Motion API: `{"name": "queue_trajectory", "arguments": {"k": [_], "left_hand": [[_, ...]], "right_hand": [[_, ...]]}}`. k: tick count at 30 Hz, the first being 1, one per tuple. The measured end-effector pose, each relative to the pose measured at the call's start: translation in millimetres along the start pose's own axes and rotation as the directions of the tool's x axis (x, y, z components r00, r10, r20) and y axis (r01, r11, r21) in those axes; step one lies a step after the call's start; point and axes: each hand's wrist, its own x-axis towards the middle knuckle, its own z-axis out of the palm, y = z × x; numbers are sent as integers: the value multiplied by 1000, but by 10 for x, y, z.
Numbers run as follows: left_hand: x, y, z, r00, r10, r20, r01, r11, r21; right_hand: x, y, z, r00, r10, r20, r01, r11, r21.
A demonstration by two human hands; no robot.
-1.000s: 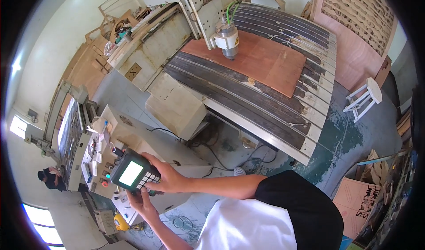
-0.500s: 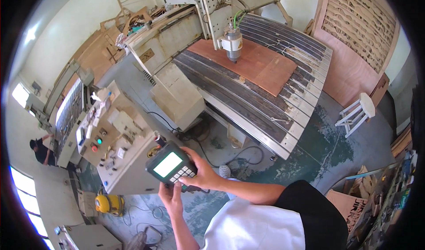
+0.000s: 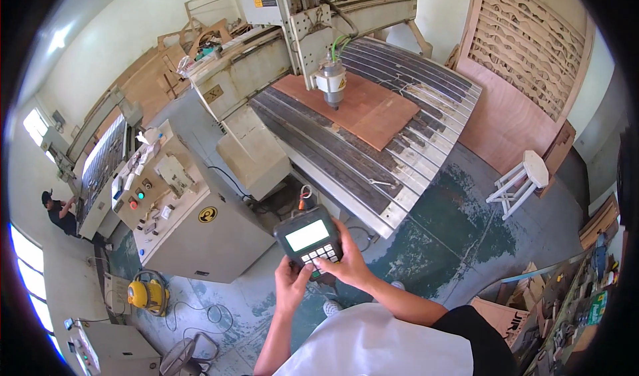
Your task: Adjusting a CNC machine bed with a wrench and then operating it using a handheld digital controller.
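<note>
A dark handheld controller (image 3: 284,233) with a lit screen and pale keys sits between both my hands. My left hand (image 3: 291,287) grips its lower left corner, with the thumb on the lower keys. My right hand (image 3: 347,261) wraps round the right side, and its thumb rests on the keypad. Beyond them stands a CNC router with a slotted bed (image 3: 319,146). A reddish-brown board (image 3: 383,120) lies on that bed. The spindle (image 3: 331,83) hangs over the board; whether its tip touches the wood I cannot tell.
To the left stands a control cabinet (image 3: 229,246) with buttons and loose small items on top. A yellow vacuum cleaner (image 3: 148,295) and cables lie on the floor beyond it. At far left, a person (image 3: 61,217) works by another machine. A white stool (image 3: 526,176) stands right.
My view has turned, and the controller now shows further right and more upright in both hands. Against the board, the spindle looks much the same. My thumbs stay at the keypad.
</note>
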Motion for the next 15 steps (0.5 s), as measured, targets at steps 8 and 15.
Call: {"name": "queue_trajectory", "arguments": {"k": [8, 15], "left_hand": [[64, -360, 1659, 983, -86, 160, 86, 996, 8], [124, -508, 2939, 936, -227, 268, 144, 944, 297]], "right_hand": [[-563, -224, -1606, 972, -51, -230, 44, 998, -35], [-864, -640, -2872, 956, -3, -292, 1, 1000, -8]]}}
